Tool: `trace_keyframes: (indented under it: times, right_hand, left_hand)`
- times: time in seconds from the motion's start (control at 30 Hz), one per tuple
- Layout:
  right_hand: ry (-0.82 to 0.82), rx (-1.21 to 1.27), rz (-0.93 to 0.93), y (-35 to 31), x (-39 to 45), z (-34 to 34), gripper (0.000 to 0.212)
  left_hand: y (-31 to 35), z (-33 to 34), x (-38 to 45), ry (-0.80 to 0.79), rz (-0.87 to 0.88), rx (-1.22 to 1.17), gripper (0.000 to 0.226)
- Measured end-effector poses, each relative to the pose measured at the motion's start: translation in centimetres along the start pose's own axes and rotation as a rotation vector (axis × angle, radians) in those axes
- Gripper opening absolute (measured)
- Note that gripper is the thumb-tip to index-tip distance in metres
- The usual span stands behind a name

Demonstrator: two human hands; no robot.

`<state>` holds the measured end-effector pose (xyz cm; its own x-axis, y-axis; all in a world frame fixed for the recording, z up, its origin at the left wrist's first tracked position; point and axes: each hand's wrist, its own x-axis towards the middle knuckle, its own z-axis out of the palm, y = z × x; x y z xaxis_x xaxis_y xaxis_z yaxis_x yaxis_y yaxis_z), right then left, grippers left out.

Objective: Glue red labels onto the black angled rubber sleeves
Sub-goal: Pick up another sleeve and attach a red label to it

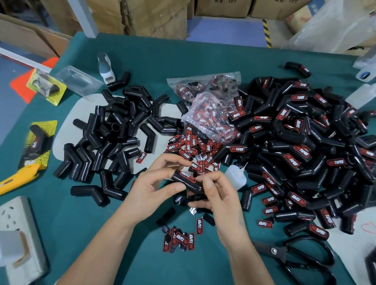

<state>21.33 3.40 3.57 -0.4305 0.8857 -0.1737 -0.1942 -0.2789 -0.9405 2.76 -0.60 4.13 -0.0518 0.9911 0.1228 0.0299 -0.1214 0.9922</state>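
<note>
1. I am looking down at the green desk (pixel 225 54).
2. I am seeing the labelled sleeve heap (pixel 309 140) spreading on the right, the plain sleeve pile (pixel 114 135) lying on the left.
3. I am keeping the scissors (pixel 297 263) at lower right.
4. My left grip (pixel 155 185) and right grip (pixel 218 196) are both grasping one black angled sleeve (pixel 186 182) above the desk.
5. Its red label (pixel 187 175) is facing up; loose labels (pixel 191 145) are lying just behind, beside the glue bottle (pixel 236 174).

Left grip (pixel 155 185) and right grip (pixel 216 195) meet, fingers curled, forearms converging.
</note>
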Motion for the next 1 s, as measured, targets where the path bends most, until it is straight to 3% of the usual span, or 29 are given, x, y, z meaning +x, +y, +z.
trace_keyframes:
  times: [0.1,0.27,0.4,0.53,0.67,0.77,0.83,1.0]
  right_hand:
    - [0.028,-0.125,-0.119,0.2,-0.2,0.0,0.025]
    - [0.021,-0.477,-0.518,0.6,-0.2,-0.2,0.023]
    - [0.024,-0.517,-0.558,0.7,-0.2,-0.1,0.02]
    - [0.039,-0.506,-0.585,0.8,0.0,-0.2,0.017]
    - [0.033,-0.484,-0.561,1.0,0.1,0.0,0.017]
    - [-0.003,-0.437,-0.499,0.9,0.0,-0.1,0.016]
    - [-0.025,-0.347,-0.4,0.8,-0.2,0.0,0.016]
    - [-0.058,-0.094,-0.099,0.7,-0.3,-0.1,0.015]
  left_hand:
    - [0.0,-0.1,0.0,-0.006,0.001,0.033,0.024]
    - [0.1,0.0,-0.2,-0.014,0.009,0.061,0.02]
    - [0.3,0.3,-0.1,-0.011,0.037,0.058,0.01]
    - [0.0,0.5,-0.3,0.011,0.047,0.023,0.015]
    - [-0.1,0.5,-0.2,0.016,0.058,0.021,0.029]
    - [0.1,0.4,-0.2,-0.024,0.009,0.009,0.022]
    - [0.2,0.0,-0.2,-0.086,-0.044,-0.005,0.013]
    - [0.1,-0.8,-0.1,-0.222,-0.066,0.086,0.02]
